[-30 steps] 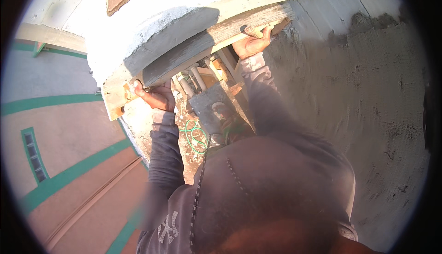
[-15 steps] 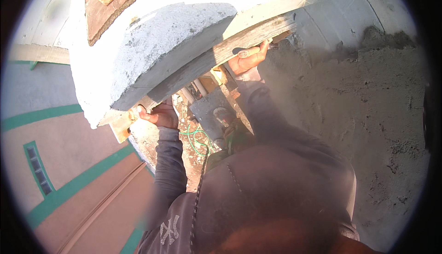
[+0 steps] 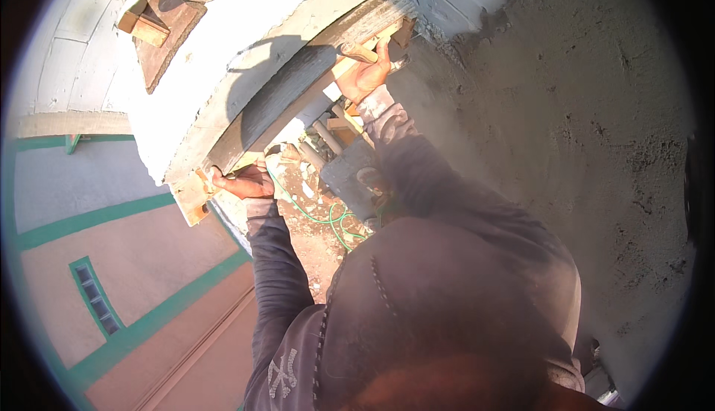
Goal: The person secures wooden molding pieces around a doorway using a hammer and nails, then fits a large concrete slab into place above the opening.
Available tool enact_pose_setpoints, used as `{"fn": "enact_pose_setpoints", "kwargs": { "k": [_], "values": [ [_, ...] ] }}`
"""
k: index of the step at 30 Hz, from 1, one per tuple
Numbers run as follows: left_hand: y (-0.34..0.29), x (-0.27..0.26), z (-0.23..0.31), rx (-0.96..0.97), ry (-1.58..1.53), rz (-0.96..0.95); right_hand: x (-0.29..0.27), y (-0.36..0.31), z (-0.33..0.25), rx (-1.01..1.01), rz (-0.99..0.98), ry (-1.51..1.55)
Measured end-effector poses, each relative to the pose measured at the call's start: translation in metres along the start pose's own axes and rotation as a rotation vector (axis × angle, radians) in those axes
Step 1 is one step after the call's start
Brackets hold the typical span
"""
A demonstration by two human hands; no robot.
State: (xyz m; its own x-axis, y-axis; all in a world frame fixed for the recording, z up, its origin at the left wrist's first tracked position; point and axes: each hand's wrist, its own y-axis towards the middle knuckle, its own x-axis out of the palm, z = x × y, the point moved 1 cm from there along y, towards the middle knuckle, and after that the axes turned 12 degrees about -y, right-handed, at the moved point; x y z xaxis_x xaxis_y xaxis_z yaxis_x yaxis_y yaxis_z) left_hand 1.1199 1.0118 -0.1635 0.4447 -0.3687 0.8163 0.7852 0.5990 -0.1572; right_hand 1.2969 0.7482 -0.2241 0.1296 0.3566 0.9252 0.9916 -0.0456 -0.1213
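Observation:
A long wooden plank [image 3: 287, 92] lies against the front edge of a white, curved concrete ledge [image 3: 175, 117], running from lower left to upper right. My left hand [image 3: 247, 183] is closed around its lower left end, thumb over the edge. Near the upper right end my right hand [image 3: 363, 76] supports the plank from beneath. That same hand also grips a tool by its round wooden handle [image 3: 360, 52]; the tool's working end is hidden, so its kind does not show.
On the ledge rest a reddish-brown board [image 3: 173, 35] and a wood block [image 3: 149, 30]. Rough, grey plastered wall [image 3: 558, 158] rises on the right. Far below are a grey slab [image 3: 348, 180], a green hose [image 3: 339, 221] and rubble. A pink building [image 3: 149, 269] with green bands stands left.
The view has shifted, and an orange-brown piece now shows at the top. Both hands stay on the plank; my right hand and the plank's right end appear farther up and left.

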Motion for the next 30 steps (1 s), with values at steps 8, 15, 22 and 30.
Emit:
{"fn": "enact_pose_setpoints", "kwargs": {
  "k": [8,15,22,30],
  "values": [
    [-0.024,0.052,0.023,-0.103,0.205,-0.084,0.054,-0.017,-0.008,-0.164,0.107,0.222],
    [-0.007,0.018,0.002,-0.110,0.145,-0.113,0.036,-0.029,-0.017,-0.157,-0.024,0.085],
    [-0.003,0.021,0.000,-0.137,0.106,-0.112,0.004,-0.013,-0.027,0.066,-0.132,0.357],
    [-0.002,0.014,0.003,-0.099,0.109,-0.162,0.023,0.004,-0.038,-0.120,-0.075,0.206]
  ]
}}
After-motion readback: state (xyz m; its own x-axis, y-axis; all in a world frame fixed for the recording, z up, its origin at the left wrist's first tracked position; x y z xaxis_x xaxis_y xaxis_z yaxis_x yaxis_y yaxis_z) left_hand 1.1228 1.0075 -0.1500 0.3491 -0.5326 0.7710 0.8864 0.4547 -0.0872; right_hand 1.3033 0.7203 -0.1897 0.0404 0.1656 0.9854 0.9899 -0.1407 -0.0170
